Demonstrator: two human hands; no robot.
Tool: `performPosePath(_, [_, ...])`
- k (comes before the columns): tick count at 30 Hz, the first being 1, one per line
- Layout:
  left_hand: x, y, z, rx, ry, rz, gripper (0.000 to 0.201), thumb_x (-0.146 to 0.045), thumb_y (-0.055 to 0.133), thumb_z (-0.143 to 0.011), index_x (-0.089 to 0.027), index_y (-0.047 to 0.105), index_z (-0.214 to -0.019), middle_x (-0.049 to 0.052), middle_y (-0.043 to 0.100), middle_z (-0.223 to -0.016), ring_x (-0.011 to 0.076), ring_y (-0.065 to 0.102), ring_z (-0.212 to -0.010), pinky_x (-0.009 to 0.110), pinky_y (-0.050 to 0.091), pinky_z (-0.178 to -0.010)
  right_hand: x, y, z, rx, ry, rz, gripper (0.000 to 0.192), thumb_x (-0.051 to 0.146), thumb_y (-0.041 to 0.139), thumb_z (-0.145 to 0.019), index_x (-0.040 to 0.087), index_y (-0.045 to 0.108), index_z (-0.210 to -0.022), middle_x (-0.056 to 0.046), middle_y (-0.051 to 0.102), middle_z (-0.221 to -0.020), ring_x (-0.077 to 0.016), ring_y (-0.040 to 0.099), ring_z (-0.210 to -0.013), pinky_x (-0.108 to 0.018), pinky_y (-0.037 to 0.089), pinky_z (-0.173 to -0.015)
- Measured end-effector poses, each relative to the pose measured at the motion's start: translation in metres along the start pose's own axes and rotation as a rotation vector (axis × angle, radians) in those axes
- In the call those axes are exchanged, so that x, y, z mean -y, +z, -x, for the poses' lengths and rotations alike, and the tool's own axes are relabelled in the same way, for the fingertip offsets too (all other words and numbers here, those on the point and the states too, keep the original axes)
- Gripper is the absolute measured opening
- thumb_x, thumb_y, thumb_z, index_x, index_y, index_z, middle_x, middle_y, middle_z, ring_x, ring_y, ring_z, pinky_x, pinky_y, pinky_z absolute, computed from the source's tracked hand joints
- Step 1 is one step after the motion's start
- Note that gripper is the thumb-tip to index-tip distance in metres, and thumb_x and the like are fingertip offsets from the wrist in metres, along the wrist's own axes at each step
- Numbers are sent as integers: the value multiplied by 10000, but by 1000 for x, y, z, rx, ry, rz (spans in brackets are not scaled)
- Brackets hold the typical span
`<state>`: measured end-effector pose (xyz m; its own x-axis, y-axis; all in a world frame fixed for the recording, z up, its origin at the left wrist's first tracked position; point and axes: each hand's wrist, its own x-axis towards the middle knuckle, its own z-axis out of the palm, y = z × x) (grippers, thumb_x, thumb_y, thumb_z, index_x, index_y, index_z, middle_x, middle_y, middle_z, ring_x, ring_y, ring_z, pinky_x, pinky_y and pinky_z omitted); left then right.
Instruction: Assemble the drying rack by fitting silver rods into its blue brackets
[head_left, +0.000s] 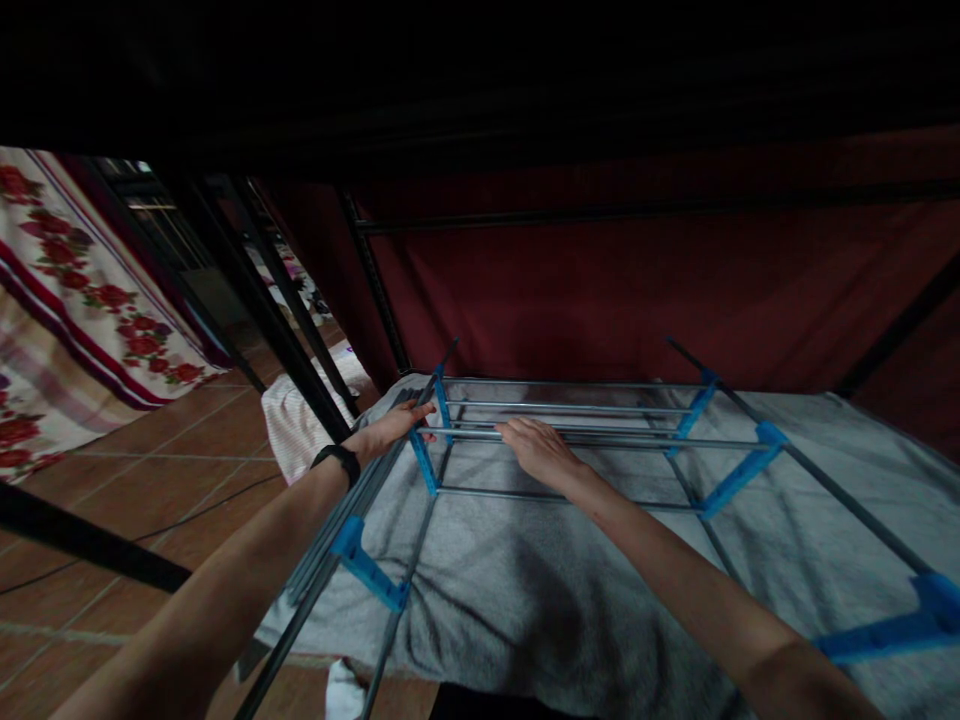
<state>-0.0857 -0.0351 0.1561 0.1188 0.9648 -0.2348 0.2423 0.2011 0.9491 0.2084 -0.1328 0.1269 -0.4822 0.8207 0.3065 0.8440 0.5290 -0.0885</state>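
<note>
A partly assembled rack point(570, 495) of grey metal tubes and blue plastic brackets lies on a grey blanket. My left hand point(401, 420), with a dark band at the wrist, closes around a blue bracket point(424, 460) and its side tube at the left. My right hand point(536, 445) is closed over a metal tube point(472, 433) that runs across between the left and right brackets. Its fingertips are curled and partly hidden. The far end of this tube meets another blue bracket point(770, 435).
Several loose tubes point(349, 515) lie along the left edge of the grey blanket point(480, 600). Black frame posts point(259, 300) rise at the left, and a dark surface hangs overhead. Behind is a dark red curtain point(600, 290). A floral blanket point(97, 310) hangs over the tiled floor point(172, 470).
</note>
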Motion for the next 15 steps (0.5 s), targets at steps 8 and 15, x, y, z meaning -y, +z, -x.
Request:
performPosePath(8, [-2, 2, 2, 16, 6, -15, 295, -407, 709, -937, -174, 644, -1106, 10, 583, -800, 181, 700, -635, 295, 617, -620, 0, -1, 0, 3, 2, 13, 369, 164, 421, -1086, 225, 645, -1373, -83, 696, -1224, -207, 606, -1145, -314, 456, -991])
performPosePath(15, [-6, 5, 7, 5, 9, -40, 275, -395, 690, -951, -167, 648, -1099, 22, 595, -805, 184, 701, -649, 281, 604, -616, 0, 0, 0, -4, 10, 8, 376, 176, 421, -1090, 236, 643, -1388, -84, 699, -1221, -206, 609, -1146, -315, 456, -982])
